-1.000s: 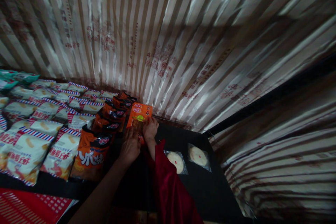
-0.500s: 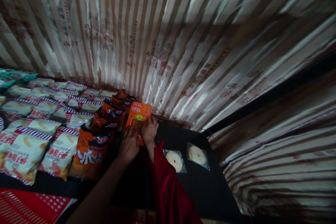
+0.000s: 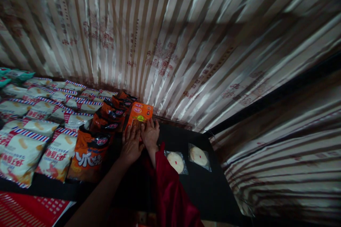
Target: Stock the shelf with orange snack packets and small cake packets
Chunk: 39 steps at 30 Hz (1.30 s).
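Observation:
Flat orange snack packs, with what looks like a second one layered beneath, lie at the back of the black table surface. My left hand rests on their near left part, fingers stretched out and pointing away from me. Beside it, my right hand lies palm down on the near right part, its fingers also extended. The hands almost touch and hide the lower half of the packs. Just left of them stands a row of orange and black snack bags.
Several rows of white snack bags fill the left side, with green bags behind. Two round, pale cakes in clear wrappers, a nearer one and a farther one, lie right. A red basket sits front left; a striped curtain hangs behind.
My right hand has shifted slightly left and flattened over the packs, and its fingers now lie close to my left hand. The view has moved a little; the bags and cakes stay put.

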{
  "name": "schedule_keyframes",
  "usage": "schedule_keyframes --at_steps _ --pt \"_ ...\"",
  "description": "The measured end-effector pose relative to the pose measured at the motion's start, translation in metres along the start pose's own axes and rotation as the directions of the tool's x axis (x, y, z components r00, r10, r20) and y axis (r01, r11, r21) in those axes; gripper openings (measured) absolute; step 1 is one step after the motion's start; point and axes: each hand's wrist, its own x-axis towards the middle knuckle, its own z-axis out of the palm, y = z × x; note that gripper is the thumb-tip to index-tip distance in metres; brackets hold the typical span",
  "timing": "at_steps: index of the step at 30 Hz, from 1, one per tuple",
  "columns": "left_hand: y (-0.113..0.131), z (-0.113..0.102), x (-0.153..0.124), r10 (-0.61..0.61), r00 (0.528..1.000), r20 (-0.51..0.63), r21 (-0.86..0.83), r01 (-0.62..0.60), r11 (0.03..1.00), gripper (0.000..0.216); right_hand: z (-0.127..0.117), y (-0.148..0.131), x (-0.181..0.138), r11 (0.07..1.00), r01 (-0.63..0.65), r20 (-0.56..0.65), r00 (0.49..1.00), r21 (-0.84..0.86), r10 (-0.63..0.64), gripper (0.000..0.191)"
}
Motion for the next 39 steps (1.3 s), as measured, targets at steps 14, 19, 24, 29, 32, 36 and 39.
schedule_keyframes --at_steps 14,19,24,29,32,36,39 --pt "0.002 -0.004 -0.001 -0.018 1.000 -0.002 0.031 0.018 0.999 0.062 0.000 0.001 -0.001 1.000 0.010 0.006 1.000 -0.019 -0.010 0.044" --pt "0.003 -0.006 0.000 -0.019 1.000 0.015 0.031 0.019 0.999 0.062 -0.001 -0.001 -0.002 1.000 -0.006 0.000 1.000 -0.025 0.006 0.044" --pt "0.000 -0.001 0.000 -0.009 1.000 -0.010 0.006 0.010 1.000 0.061 0.001 -0.001 -0.002 1.000 0.003 -0.004 1.000 -0.015 -0.003 0.045" --pt "0.001 -0.004 0.001 0.001 1.000 0.003 -0.002 -0.001 1.000 0.060 0.005 -0.001 -0.003 1.000 0.022 0.003 1.000 0.008 -0.022 0.041" --pt "0.002 -0.010 0.001 -0.005 0.999 0.036 -0.014 0.005 1.000 0.061 0.006 -0.002 -0.003 1.000 0.012 0.021 1.000 0.026 -0.012 0.042" --pt "0.003 -0.010 0.001 -0.004 1.000 0.029 -0.025 0.005 1.000 0.063 0.007 0.000 -0.001 0.999 0.020 0.015 1.000 0.049 -0.020 0.041" --pt "0.002 -0.007 0.001 -0.008 1.000 0.023 -0.026 0.008 1.000 0.061 0.009 0.002 0.000 0.996 0.037 -0.012 0.999 0.077 -0.036 0.040"
